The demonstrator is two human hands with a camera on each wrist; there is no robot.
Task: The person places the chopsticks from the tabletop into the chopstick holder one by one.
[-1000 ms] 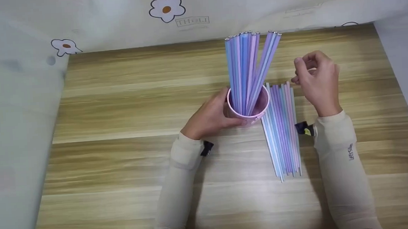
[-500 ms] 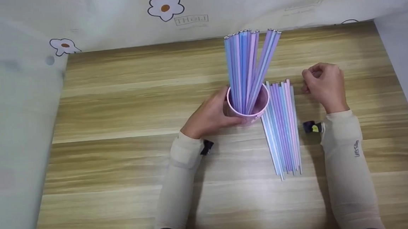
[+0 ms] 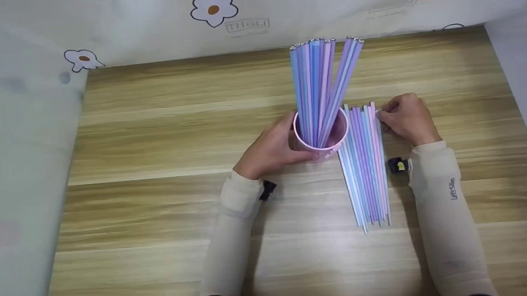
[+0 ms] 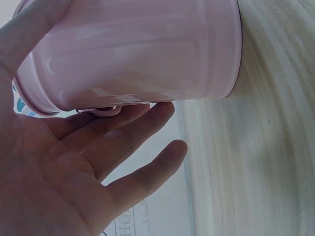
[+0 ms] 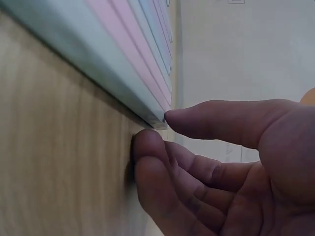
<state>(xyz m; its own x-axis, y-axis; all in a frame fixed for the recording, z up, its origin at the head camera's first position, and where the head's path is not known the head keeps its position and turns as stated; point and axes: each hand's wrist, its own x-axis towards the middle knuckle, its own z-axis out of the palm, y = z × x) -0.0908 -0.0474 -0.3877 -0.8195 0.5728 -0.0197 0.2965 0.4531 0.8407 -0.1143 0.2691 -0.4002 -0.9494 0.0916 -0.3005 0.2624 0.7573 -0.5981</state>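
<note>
My left hand (image 3: 270,148) holds a pink cup (image 4: 138,54) by its side in the head view, thumb at the near wall. In the left wrist view the fingers spread along the cup, past a small pink loop handle (image 4: 106,112). Pastel pencils (image 3: 312,90) lean in the cup, silvery ends up. Right of it, more pencils (image 3: 363,169) lie side by side on the table. My right hand (image 3: 410,118) is at the far end of the outermost one, a pale green pencil (image 5: 88,69). Its thumb touches that end, with curled fingertips right below it.
The wood-grain table (image 3: 166,209) runs back to a white cloth (image 3: 305,8) printed with flowers. White cloth also hangs along the left side. Black clips (image 3: 267,190) sit at both cuffs.
My right hand first drew back toward me and rightward, then came left and down to the end of the pale green pencil. The left hand and cup stayed in place.
</note>
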